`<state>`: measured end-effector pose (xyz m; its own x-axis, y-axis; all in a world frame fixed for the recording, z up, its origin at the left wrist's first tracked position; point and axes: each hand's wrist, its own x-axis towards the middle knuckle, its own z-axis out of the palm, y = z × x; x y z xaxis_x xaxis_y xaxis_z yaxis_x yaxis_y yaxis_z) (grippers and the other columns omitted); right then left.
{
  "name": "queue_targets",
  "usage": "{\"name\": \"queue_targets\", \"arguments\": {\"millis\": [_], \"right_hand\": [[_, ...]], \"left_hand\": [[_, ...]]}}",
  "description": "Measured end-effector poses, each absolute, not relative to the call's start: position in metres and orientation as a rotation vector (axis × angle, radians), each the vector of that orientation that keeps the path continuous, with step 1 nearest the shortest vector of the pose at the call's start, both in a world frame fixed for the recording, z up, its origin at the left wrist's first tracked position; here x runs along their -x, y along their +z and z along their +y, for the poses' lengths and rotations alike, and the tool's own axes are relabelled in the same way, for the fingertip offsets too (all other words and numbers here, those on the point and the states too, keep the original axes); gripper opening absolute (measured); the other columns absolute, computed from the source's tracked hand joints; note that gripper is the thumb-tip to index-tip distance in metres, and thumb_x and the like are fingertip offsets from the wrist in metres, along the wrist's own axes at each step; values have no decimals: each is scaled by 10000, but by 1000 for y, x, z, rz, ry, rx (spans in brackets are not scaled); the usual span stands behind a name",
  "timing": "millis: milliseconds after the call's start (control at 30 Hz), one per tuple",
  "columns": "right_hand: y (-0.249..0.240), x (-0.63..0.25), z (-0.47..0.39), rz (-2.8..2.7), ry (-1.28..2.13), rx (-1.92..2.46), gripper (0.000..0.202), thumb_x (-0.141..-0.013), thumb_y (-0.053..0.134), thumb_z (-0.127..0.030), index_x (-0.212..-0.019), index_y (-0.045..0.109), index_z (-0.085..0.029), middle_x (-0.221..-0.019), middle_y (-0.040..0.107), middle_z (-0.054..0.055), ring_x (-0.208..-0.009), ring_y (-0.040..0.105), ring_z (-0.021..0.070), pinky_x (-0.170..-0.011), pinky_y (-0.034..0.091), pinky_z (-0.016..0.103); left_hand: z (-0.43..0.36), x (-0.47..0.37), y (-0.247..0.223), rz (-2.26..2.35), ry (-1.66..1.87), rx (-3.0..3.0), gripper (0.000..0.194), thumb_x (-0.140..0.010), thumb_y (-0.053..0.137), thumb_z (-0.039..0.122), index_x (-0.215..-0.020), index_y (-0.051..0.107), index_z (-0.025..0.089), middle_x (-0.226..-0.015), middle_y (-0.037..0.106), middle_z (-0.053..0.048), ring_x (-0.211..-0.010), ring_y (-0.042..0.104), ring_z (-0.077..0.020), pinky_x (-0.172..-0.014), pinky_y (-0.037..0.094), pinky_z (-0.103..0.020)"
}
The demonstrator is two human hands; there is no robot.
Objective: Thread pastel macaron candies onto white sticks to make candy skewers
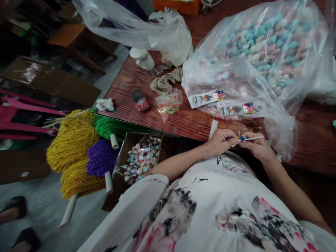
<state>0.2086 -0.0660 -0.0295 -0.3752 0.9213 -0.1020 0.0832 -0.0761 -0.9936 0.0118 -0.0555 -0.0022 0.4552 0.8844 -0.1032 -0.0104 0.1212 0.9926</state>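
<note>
My left hand [222, 141] and my right hand [258, 146] meet in front of my body at the table's near edge. Between their fingertips is a small wrapped lollipop [242, 139] with a white stick pointing right. A bit of gold twist tie [239, 134] stands up by the left fingertips. The fingers of both hands are closed in a pinch, and most of the wrapped end is hidden by them. Just beyond the hands lie printed candy packets [207, 98] on a large clear plastic bag [262, 84] full of blue, pink and white candies.
A box [160, 148] of wrapped lollipops stands left of my lap, beside yellow [76, 140], purple [101, 157] and green cord bundles [115, 126]. On the wooden table [120, 91] are a white mug [144, 60], a cloth [166, 81] and a small candy bag [170, 105]. Another person's feet [19, 217] show lower left.
</note>
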Motion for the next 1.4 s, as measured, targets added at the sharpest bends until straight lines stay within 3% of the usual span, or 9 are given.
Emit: {"name": "queue_targets", "arguments": {"millis": [133,267,367,600,867,1033,1400], "right_hand": [[-7,-212,-66,-2089,1072,945,169,-882,588,-275,-735,602,-193,-653,598,2,-599,534,131,-571,436,268],[11,-208,-81,-2356,349,595,181,-843,490,-95,-876,624,-213,-742,639,51,-692,555,175,-636,469,335],[19,-208,-90,-2397,94,409,205,-830,507,-77,-908,643,-209,-733,638,61,-704,553,186,-612,468,348],[24,-215,-90,-2501,103,276,233,-908,499,-142,-1006,692,-228,-833,694,73,-751,591,186,-652,517,375],[18,-216,-91,-2435,120,230,244,-925,503,-155,-1077,688,-203,-855,701,80,-792,609,192,-690,526,377],[20,-214,-92,-2461,165,222,218,-906,515,-110,-1047,679,-138,-843,681,99,-806,601,191,-714,517,375],[18,-211,-89,-2497,98,405,116,-859,568,-91,-939,614,-161,-899,678,89,-874,590,195,-743,471,362]], "left_hand": [[-50,-5,0,825,509,-1065,257,-676,784,361,-645,695,122,-524,552,18,-449,456,-57,-446,365,-182],[-44,2,8,674,235,-930,232,-577,839,314,-611,705,128,-516,602,-7,-415,484,-72,-409,394,-190],[-40,4,15,567,95,-947,203,-543,854,281,-596,725,133,-515,617,-19,-422,490,-86,-392,382,-194],[-30,-1,19,478,-106,-1016,209,-487,892,294,-586,755,170,-514,635,-42,-428,526,-142,-393,427,-256],[-26,-4,23,382,-158,-1103,168,-554,862,287,-602,753,168,-519,628,-18,-446,513,-114,-389,414,-210],[-24,-6,23,353,-220,-1180,201,-569,853,290,-637,743,137,-546,629,-3,-484,528,-99,-420,435,-191],[-19,-3,31,342,-182,-1195,275,-574,871,338,-721,763,133,-637,685,-12,-583,592,-129,-527,476,-223]]}}
